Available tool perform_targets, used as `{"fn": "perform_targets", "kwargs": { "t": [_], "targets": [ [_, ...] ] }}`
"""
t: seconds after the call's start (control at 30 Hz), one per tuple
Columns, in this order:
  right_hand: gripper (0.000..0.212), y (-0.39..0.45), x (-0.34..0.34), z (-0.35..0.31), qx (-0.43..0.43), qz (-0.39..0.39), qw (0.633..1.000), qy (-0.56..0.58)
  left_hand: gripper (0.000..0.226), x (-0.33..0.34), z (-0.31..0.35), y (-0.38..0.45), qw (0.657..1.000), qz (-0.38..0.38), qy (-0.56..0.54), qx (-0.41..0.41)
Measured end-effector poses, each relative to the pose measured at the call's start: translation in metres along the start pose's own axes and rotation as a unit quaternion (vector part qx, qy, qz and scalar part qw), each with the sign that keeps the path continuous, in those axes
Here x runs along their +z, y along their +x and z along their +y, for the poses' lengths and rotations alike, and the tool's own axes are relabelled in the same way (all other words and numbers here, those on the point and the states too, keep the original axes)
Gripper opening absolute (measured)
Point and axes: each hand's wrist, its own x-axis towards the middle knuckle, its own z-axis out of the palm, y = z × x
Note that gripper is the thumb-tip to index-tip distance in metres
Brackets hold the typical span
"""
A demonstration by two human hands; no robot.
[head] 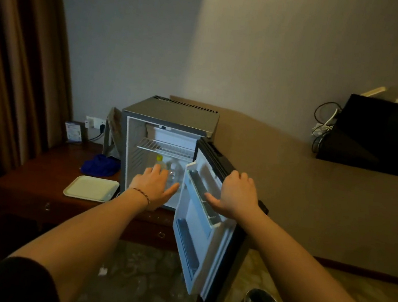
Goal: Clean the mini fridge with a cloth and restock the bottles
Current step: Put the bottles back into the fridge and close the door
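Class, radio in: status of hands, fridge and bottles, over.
Left hand open, reaching at bottles inside the mini fridge. Right hand on door top edge. Blue cloth lies aside; nothing blocking.
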Motion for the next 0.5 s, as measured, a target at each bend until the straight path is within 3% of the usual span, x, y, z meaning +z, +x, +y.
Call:
{"fn": "perform_targets", "kwargs": {
  "t": [0.17, 0.3, 0.4, 0.5],
  "targets": [
    [0.081, -0.013, -0.022, -0.07, -0.031, -0.031, 0.994, 0.103, 0.069, -0.023, -0.052, -0.034, 0.999, 0.002, 0.003, -0.045],
    [0.089, -0.014, -0.031, -0.111, -0.078, -0.092, 0.962, 0.246, 0.068, -0.033, -0.09, -0.055, 0.997, 0.003, -0.017, -0.071],
    [0.088, -0.004, -0.021, -0.135, -0.128, -0.071, 0.954, 0.262, 0.056, -0.038, -0.118, -0.066, 0.998, -0.024, 0.017, -0.047],
    [0.078, 0.018, -0.009, -0.16, -0.153, -0.039, 0.953, 0.257, 0.058, -0.041, -0.143, -0.074, 0.993, 0.0, -0.04, -0.109]
  ]
}}
